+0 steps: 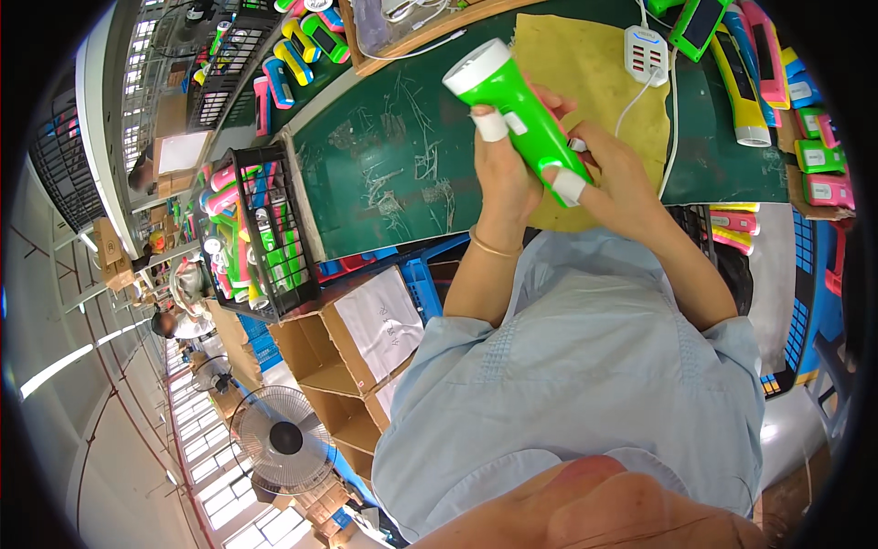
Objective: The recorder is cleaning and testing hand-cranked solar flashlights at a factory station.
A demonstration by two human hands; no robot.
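A green flashlight (535, 123) with a white head is held tilted above the yellow cloth (549, 46), its head toward the far left. My left hand (506, 174) is closed round its middle, the white-wrapped thumb lying along the near side and fingertips showing behind. At the tail end, my right hand (617, 183) grips with its thumb, also wrapped in white, against the body. A small pale piece shows by the right index finger; I cannot tell whether it is wrapping or a part. Cloth and flashlight are over a green work table (366, 165).
A white multi-port charger (647, 57) with cables lies on the cloth's right side. Several coloured flashlights (736, 82) lie at the far right, more at the far left. A black crate (274, 233) of flashlights stands left of the table, above cardboard boxes (320, 352).
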